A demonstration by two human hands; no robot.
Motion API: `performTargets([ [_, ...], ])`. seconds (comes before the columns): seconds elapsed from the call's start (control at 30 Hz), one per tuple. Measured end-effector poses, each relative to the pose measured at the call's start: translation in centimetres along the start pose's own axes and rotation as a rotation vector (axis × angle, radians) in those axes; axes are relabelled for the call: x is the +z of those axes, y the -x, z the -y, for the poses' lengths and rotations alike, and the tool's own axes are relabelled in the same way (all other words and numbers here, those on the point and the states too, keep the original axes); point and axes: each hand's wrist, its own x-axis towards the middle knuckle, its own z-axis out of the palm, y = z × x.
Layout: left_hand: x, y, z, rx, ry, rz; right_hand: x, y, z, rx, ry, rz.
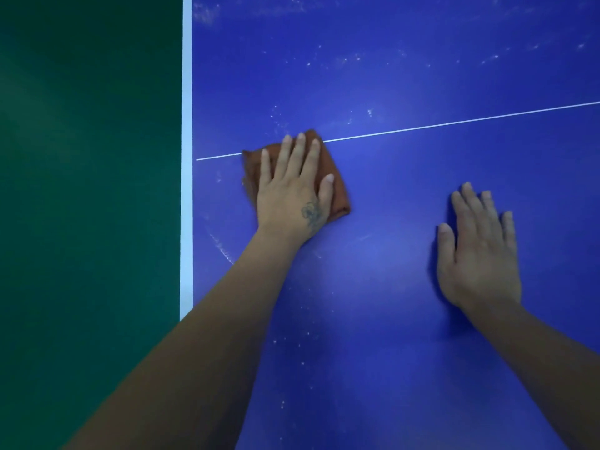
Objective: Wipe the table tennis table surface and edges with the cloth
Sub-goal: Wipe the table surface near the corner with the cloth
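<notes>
Left hand (292,186) flat, fingers straight, pressing folded brown cloth (337,193) onto blue table tennis table (422,319); right hand (479,251) flat and released, resting on bare surface well to the right. Cloth straddling thin white centre line (454,123), near white edge stripe (186,157). Chalky specks (357,56) mostly beyond cloth, away from body, so probably next stroke forward. Left hand nearer.

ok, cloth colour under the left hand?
Rust-orange cloth, plain, no pattern; seen in the head view, pressed flat under the left hand.
</notes>
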Motion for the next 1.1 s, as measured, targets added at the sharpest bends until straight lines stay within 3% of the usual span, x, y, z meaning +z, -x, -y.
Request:
performTargets([
  [0.2,0.1,0.9,2.8,0.040,-0.007,-0.028,0.1,0.0,0.0,0.002,0.010,0.006],
  [0.53,0.4,10.1,-1.1,0.164,0.058,0.016,0.0,-0.1,0.1,0.013,0.044,0.044],
  [0.73,-1.1,0.8,-2.0,-0.077,0.374,-0.051,0.0,-0.1,-0.1,0.008,0.048,0.036],
  [0.93,0.9,-0.1,-4.9,-0.003,-0.005,0.027,0.1,-0.2,-0.1,0.008,0.060,0.054],
  [1.1,1.5,8.2,-8.4,0.125,-0.004,0.010,-0.2,-0.3,0.1,0.022,0.083,0.065],
])
